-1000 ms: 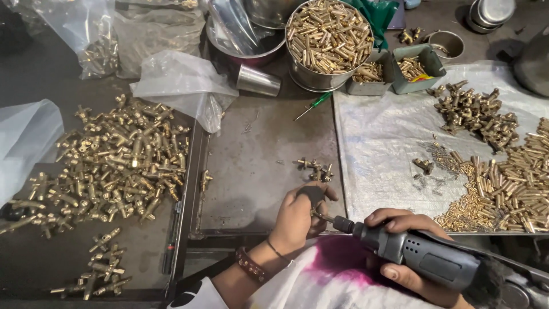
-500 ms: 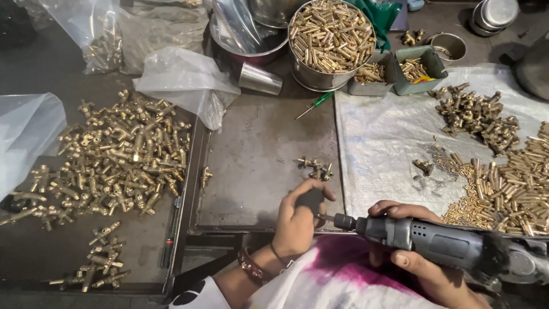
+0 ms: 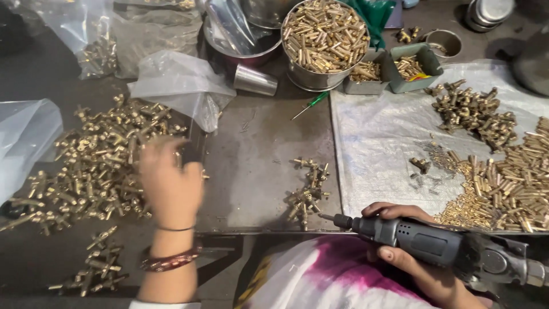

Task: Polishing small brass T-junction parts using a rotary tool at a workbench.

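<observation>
— What's the bench like?

— A dark metal table [image 3: 257, 171], with a grey sheet [image 3: 383, 137] on the right and a bucket of brass pins [image 3: 326, 40] at the back.

— Anything hard to make out?

— My left hand [image 3: 170, 183] is blurred over the big pile of brass fittings [image 3: 86, 166]; I cannot tell whether its fingers grip anything. The drill [image 3: 434, 246] runs off the right edge.

— And your right hand [image 3: 412, 257]?

— Wrapped tight round the drill's body, tip pointing left, near a small cluster of fittings [image 3: 309, 191].
</observation>
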